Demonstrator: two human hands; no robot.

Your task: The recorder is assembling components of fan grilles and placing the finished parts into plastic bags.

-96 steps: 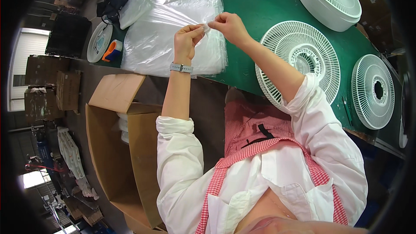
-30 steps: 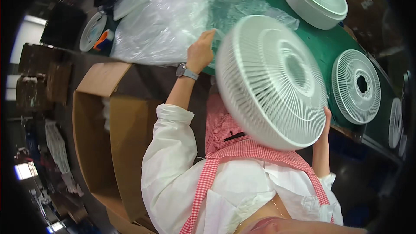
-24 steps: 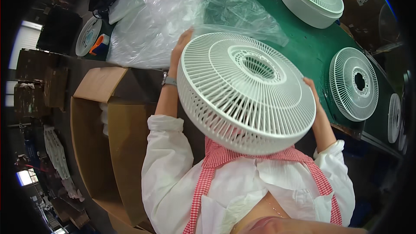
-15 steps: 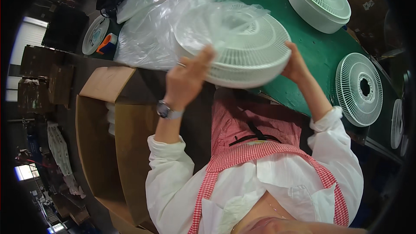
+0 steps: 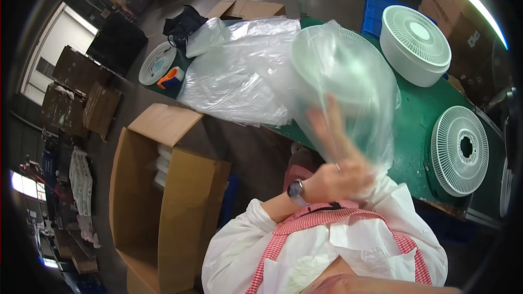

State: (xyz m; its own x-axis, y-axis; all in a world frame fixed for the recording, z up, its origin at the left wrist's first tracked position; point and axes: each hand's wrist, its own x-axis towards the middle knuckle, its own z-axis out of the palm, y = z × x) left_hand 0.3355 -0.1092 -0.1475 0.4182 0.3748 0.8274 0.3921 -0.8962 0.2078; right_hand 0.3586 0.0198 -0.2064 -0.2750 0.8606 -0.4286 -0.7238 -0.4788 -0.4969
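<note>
A clear plastic bag [image 5: 376, 103] covers much of a white round fan grille [image 5: 310, 49] at the middle of the green table [image 5: 406, 149]. My left hand [image 5: 343, 169], a watch on its wrist, lies at the near side of the bag. Its fingers stretch up along the film, blurred by motion, with a gap between them. My right sleeve [image 5: 389, 185] reaches up at the bag's near right; that hand is hidden behind the bag and my left hand. Left of the grille lies a pile of flat clear plastic bags [image 5: 239, 76].
An open cardboard box [image 5: 185, 207] stands at the near left, with white things inside. White slatted grilles stand at the right, one with a ring centre [image 5: 463, 149] and a deep stack [image 5: 417, 49]. An orange tape dispenser [image 5: 169, 79] sits at the table's left end.
Both hands held the grille's sides, the film lying loosely over it; now the bag covers more of it. My left hand has moved right and nearer to me. The whole view has shifted.
</note>
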